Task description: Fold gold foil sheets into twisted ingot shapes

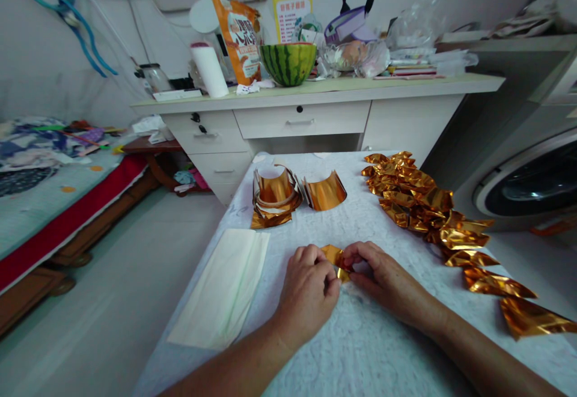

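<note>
Both hands grip a small piece of gold foil paper (333, 255) just above the cloth-covered table. My left hand (311, 283) is closed on its left side, fingers curled inward. On the other side, the thumb and fingers of my right hand (376, 271) pinch the foil, and part of it is hidden behind the fingers. Beyond them stand curled gold foil sheets (276, 196), with another curved sheet (327, 193) beside them. Many folded gold foil pieces (419, 205) lie in a line along the right edge. Left of my hands lies a pale paper stack (220, 289).
A white desk (306, 122) stands behind the table, holding a watermelon half (288, 63), an orange snack pouch (238, 39) and a white paper roll (210, 71). A bed (54, 205) is at the left, a front-loading washing machine (532, 145) at the right.
</note>
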Demonstrator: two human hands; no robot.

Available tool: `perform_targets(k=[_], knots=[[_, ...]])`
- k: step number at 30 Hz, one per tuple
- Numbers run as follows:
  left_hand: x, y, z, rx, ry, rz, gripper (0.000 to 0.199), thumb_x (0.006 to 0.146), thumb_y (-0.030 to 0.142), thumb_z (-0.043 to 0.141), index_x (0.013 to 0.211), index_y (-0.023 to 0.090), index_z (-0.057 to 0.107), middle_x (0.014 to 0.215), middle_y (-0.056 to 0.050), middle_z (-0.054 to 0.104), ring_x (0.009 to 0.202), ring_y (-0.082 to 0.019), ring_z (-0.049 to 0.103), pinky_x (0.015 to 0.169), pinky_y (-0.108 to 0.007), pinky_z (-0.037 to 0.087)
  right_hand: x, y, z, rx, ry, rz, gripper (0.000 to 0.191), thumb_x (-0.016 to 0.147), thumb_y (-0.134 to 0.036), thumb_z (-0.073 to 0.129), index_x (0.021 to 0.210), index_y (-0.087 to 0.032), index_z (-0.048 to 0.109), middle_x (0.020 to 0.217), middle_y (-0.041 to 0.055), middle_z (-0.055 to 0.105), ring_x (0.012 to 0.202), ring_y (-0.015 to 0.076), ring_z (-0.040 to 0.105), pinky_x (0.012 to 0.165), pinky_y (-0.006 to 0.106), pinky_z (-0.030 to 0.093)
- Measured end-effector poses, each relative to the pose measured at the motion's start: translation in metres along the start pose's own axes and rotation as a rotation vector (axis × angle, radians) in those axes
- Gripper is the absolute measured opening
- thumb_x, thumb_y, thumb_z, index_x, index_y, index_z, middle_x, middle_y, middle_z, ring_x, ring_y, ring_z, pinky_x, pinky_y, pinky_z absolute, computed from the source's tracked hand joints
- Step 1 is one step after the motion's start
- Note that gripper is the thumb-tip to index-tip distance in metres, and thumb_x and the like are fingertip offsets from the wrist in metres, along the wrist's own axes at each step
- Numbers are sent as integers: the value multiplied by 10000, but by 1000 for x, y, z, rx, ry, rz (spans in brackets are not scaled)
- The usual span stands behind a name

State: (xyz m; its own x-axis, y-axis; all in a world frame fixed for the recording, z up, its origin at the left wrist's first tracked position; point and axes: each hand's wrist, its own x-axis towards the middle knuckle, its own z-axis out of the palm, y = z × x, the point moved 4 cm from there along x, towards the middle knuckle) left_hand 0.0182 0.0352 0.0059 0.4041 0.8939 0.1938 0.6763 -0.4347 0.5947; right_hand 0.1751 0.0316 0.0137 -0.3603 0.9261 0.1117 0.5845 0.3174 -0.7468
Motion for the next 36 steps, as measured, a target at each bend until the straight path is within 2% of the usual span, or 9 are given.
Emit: perform_targets(k=[10, 17, 22, 29, 36], knots=[[0, 1, 1, 29, -15, -14, 127, 745, 89, 613, 707, 195, 555, 898, -21, 516, 940, -216, 473, 837, -374, 407, 3, -1, 3, -152, 7, -46, 117, 865, -109, 536, 879, -214, 587, 887, 27, 627, 865, 202, 520, 771, 349, 381], [-1, 1, -2, -12, -34, -18, 156, 746, 92, 604, 840, 209, 559, 943, -19, 521, 963, -222, 467, 850, -387, 387, 4, -2, 3, -177, -6, -59, 139, 868, -100, 539, 878, -220, 608, 918, 35, 634, 887, 206, 527, 788, 354, 381], [0, -1, -1, -50, -49, -6, 202, 770, 98, 608, 909, 242, 636, 958, -19, 519, 985, -220, 473, 864, -386, 382, 1, -2, 3, -179, -5, -70, 204, 869, -89, 516, 937, -240, 636, 950, 37, 644, 921, 209, 541, 812, 362, 388], [-1, 0, -1, -71, -49, -2, 229, 775, 96, 613, 915, 265, 679, 943, -21, 522, 981, -220, 479, 866, -389, 385, -2, 2, -4, -67, -38, -106, 344, 896, -41, 402, 992, -266, 644, 993, 15, 663, 963, 193, 554, 872, 383, 379], [0, -1, -1, -58, -45, -5, 219, 770, 96, 629, 911, 257, 676, 940, -17, 522, 979, -215, 478, 871, -383, 389, 1, 0, 0, -105, -9, -50, 167, 887, -103, 509, 906, -236, 609, 909, 4, 646, 907, 195, 536, 825, 370, 369]])
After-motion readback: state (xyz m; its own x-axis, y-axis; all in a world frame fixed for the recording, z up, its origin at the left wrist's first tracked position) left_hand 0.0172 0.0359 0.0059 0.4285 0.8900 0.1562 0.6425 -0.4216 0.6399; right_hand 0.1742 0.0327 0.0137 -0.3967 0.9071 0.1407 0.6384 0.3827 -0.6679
